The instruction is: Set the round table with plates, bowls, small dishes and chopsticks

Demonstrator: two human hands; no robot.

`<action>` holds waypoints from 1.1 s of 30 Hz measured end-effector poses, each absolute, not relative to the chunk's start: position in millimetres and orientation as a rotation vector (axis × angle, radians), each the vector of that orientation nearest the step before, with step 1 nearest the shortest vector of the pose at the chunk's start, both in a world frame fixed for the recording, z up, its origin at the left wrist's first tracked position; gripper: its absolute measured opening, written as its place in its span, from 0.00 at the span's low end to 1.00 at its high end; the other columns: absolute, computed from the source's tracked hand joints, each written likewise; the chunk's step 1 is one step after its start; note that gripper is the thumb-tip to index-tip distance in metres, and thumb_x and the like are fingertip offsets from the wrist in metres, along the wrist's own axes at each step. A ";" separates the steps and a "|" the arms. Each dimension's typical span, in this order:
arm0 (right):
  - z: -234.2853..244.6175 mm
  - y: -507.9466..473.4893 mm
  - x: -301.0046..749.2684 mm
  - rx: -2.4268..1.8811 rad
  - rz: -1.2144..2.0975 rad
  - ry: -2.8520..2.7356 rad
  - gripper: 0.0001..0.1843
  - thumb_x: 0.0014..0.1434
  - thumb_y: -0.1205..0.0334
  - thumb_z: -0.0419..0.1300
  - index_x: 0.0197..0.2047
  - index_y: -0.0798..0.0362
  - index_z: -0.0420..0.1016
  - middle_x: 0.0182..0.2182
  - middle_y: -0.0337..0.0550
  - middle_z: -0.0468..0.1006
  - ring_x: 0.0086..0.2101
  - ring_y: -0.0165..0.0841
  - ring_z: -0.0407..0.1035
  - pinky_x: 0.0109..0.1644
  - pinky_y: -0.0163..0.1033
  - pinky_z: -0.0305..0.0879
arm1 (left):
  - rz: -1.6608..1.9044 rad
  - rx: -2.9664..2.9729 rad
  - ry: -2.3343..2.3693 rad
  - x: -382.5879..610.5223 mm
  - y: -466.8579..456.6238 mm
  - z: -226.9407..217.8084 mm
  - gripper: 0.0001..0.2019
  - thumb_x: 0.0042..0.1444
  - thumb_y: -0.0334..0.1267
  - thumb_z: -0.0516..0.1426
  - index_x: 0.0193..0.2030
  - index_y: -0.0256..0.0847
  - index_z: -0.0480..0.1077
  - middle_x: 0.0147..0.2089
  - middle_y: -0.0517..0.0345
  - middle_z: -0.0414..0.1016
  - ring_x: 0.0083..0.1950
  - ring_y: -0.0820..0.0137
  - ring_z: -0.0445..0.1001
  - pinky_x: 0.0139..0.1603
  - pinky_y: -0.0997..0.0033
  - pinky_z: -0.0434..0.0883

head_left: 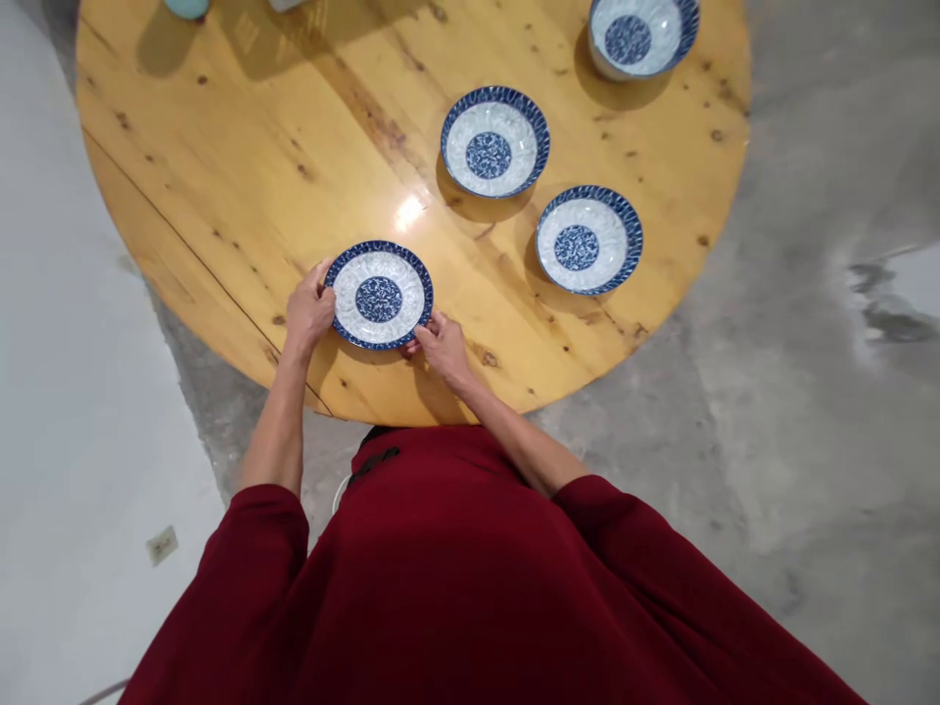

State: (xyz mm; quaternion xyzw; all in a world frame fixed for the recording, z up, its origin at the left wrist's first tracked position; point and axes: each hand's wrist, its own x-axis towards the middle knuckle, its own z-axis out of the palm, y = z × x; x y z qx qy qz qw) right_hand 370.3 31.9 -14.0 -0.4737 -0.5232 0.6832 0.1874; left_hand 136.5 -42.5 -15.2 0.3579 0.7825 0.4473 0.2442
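Note:
A round blue-and-white patterned plate (379, 297) is between my two hands near the front edge of the wooden table. My left hand (309, 308) grips its left rim, thumb on top. On the lower right rim, my right hand (444, 348) pinches the plate, with fingertips partly hidden underneath. I cannot tell whether the plate rests on the table or is slightly raised. Two matching dishes lie to its right: one dish (489, 155) farther back and another dish (577, 248) nearer the right edge.
A deeper matching bowl (630, 39) stands at the back right of the round wooden table (242, 225). At the back left, a pale turquoise object (187, 8) is cut off by the frame. A white wall (80, 392) is on the left and grey floor (793, 411) on the right.

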 end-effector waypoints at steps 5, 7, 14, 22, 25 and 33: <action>-14.0 32.4 373.4 -1.281 1.986 -1.475 0.08 0.62 0.60 0.61 0.44 0.51 0.69 0.24 0.34 0.76 0.26 0.32 0.76 0.33 0.35 0.76 | 1.211 0.985 2.183 144.4 -44.2 -15.5 0.21 0.60 0.41 0.60 0.60 0.42 0.74 0.52 0.50 0.81 0.55 0.59 0.78 0.61 0.56 0.73; -14.6 29.8 376.8 -1.264 2.012 -1.455 0.11 0.63 0.59 0.61 0.47 0.51 0.69 0.24 0.34 0.76 0.27 0.31 0.77 0.34 0.35 0.76 | 1.201 0.982 2.207 147.3 -47.3 -14.9 0.21 0.61 0.42 0.60 0.61 0.40 0.73 0.50 0.51 0.81 0.54 0.60 0.78 0.59 0.57 0.74; -9.5 14.9 435.5 -1.351 2.029 -1.318 0.12 0.59 0.61 0.60 0.47 0.53 0.71 0.27 0.36 0.79 0.23 0.28 0.73 0.29 0.33 0.73 | 1.120 0.726 2.509 167.5 -92.0 3.1 0.24 0.62 0.44 0.56 0.62 0.37 0.71 0.37 0.55 0.80 0.40 0.64 0.81 0.49 0.62 0.77; 0.0 11.0 550.6 -1.479 1.809 -1.127 0.21 0.48 0.48 0.65 0.41 0.52 0.75 0.29 0.42 0.81 0.25 0.32 0.74 0.29 0.37 0.74 | 1.187 0.350 2.473 230.2 -161.9 12.0 0.22 0.58 0.46 0.54 0.56 0.40 0.73 0.42 0.52 0.83 0.37 0.66 0.83 0.44 0.64 0.82; 0.4 9.2 568.4 -1.497 1.768 -1.075 0.21 0.46 0.48 0.66 0.40 0.53 0.75 0.29 0.43 0.82 0.26 0.32 0.75 0.28 0.37 0.72 | 1.191 0.304 2.458 257.7 -172.1 12.6 0.21 0.57 0.47 0.54 0.53 0.41 0.74 0.41 0.52 0.83 0.38 0.65 0.84 0.42 0.65 0.82; -5.4 -0.4 564.7 -1.354 1.892 -1.117 0.19 0.48 0.48 0.65 0.40 0.51 0.76 0.30 0.43 0.82 0.26 0.33 0.74 0.29 0.38 0.72 | 1.115 0.412 2.419 311.7 -184.4 23.8 0.23 0.56 0.49 0.56 0.52 0.38 0.76 0.41 0.50 0.84 0.41 0.63 0.85 0.45 0.65 0.81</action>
